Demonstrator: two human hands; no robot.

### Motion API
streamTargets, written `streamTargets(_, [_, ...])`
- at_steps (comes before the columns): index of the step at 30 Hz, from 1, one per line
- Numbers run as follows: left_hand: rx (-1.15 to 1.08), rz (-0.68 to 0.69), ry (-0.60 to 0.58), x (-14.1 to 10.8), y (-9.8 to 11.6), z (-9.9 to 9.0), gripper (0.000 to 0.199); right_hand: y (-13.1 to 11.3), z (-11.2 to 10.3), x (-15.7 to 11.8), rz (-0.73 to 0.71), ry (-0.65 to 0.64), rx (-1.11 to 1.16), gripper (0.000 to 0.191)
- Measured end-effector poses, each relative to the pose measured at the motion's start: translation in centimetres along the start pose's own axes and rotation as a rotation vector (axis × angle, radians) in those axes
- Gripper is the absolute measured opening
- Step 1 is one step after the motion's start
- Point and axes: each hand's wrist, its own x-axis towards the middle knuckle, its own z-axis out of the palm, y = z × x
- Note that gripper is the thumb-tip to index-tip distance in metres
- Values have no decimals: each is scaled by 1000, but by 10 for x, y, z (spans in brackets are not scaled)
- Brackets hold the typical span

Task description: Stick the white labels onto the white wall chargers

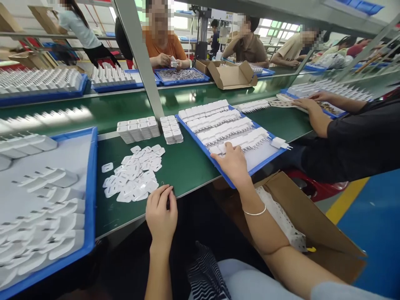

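Note:
My right hand [234, 162] reaches over the near edge of a blue tray [233, 183], thumb and fingers around a white plug charger [215, 150] at the left end of the front row. Behind it, rows of similar chargers [225, 119] lie with their metal pins pointing toward me. At the table's front edge rests my left hand [161, 212], fingers loosely bent and thumb apart, with nothing visible in it. Just beyond its fingertips spreads a loose pile of flat white cover plates [134, 175]. Stacked white plates [138, 130] stand behind that pile.
Another blue tray [90, 187] of chargers sits at the left. A metal post [140, 58] rises behind the stacks. At right, a co-worker's hands [308, 106] are over another tray. An open carton [306, 216] stands below the table. Other people sit across the line.

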Motion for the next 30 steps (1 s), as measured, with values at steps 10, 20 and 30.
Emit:
streamTargets(10, [-42,-115,-25,1,13,5,16,8,1,-6,11,61,57,57])
streamTargets(20, [-487,-235,-330,14,117,64,53,54,-12,-21,-81,31,249,59])
streamTargets(30, [-1112,-510,-291,21,138,51,83,47,1,-62,-307,261,574,71])
